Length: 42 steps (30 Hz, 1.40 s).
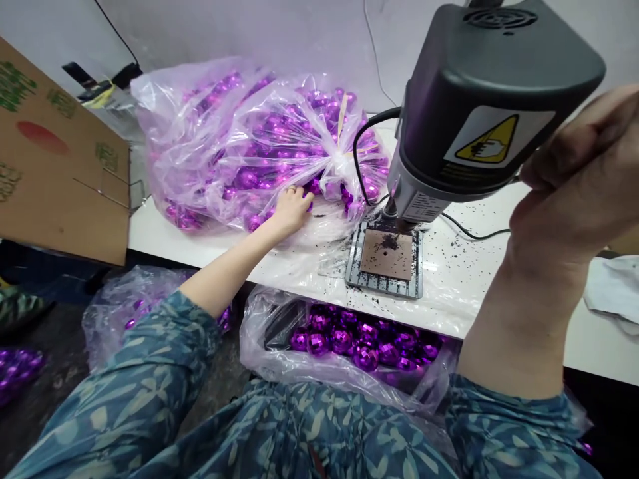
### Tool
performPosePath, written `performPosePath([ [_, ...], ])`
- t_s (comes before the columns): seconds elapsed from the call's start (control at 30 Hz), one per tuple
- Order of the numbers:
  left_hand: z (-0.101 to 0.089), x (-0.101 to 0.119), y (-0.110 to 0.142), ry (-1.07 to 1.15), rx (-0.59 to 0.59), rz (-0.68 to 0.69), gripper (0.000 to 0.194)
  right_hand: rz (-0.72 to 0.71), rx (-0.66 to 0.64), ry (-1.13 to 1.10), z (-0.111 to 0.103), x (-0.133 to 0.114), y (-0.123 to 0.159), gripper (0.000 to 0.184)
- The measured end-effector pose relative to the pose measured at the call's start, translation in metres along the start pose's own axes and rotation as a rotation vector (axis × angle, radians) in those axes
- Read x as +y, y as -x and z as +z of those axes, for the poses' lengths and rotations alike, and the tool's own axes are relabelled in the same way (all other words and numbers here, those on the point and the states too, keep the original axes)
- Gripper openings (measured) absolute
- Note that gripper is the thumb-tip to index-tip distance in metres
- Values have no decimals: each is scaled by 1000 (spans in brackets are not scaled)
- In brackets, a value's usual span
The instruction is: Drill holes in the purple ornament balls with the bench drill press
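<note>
Currently, the person is reaching the left hand into the opening of the large clear bag lying on the white table, with the fingers curled around one of the purple faceted balls near the bag's mouth; whether a ball is already gripped is not fully visible, but the fingers are closing on the pile. The right hand is raised beside the grey head of the bench drill, fingers clenched on what appears to be its feed lever, though the lever itself is hidden behind the hand. The drill bit is hanging just above the brown backing plate, which is sitting on the slotted base and is covered, like the table around it, with dark swarf. A second lot of purple balls is resting in the lined box just under the table edge, by the person's lap. A cardboard carton is standing to the left. For good practice, judging from this layout: take a single ball, seat it squarely under the bit before lowering, keep the fingertips off the drilling axis, and keep the power cable away from the spindle.
</note>
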<state>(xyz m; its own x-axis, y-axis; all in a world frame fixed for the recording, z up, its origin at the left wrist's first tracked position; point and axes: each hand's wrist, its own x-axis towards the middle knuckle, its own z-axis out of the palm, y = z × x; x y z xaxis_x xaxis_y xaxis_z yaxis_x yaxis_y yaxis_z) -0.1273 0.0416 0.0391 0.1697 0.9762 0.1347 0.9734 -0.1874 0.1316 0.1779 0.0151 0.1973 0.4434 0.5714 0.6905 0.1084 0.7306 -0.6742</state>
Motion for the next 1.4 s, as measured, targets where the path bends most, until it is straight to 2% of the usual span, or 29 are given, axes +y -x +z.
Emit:
performPosePath([
  [0.07, -11, 7, 14, 354, 153, 50, 38, -1, 88, -36, 1, 2, 1, 53],
  [0.13, -16, 21, 29, 805, 179, 51, 42, -5, 98, -62, 1, 3, 1, 55],
  [0.2, -14, 40, 42, 1246, 66, -18, 45, -11, 103, -103, 3, 3, 1, 55],
  [0.27, -6, 58, 50, 1580, -72, -113, 48, -36, 111, -163, 4, 0, 1, 51],
  [0.37, 13, 79, 53, 1825, -165, -225, 51, -134, 78, -220, 6, -4, 2, 46],
  [0.43, 25, 90, 51, 1843, -159, -241, 53, -191, 47, -214, 7, -5, 1, 46],
  [0.57, 46, 108, 43, 1730, -96, -148, 57, -198, 45, -204, 7, -4, -1, 49],
  [0.77, 63, 123, 35, 1597, -55, -41, 57, -201, 31, -249, 7, -3, 2, 44],
  [0.93, 69, 129, 34, 1455, -67, 23, 55, -194, 29, -272, 5, -4, 3, 40],
  [1.07, 71, 136, 37, 1309, -63, 55, 56, -176, 39, -237, 4, -5, 4, 46],
  [1.2, 67, 145, 41, 1142, 8, 145, 52, -185, 30, -210, 7, -5, 3, 50],
  [1.3, 65, 149, 44, 1103, 43, 155, 49, -235, 60, -206, 8, -3, 2, 49],
  [1.4, 66, 151, 44, 1118, 36, 134, 51, -227, 65, -203, 7, -2, 4, 47],
])
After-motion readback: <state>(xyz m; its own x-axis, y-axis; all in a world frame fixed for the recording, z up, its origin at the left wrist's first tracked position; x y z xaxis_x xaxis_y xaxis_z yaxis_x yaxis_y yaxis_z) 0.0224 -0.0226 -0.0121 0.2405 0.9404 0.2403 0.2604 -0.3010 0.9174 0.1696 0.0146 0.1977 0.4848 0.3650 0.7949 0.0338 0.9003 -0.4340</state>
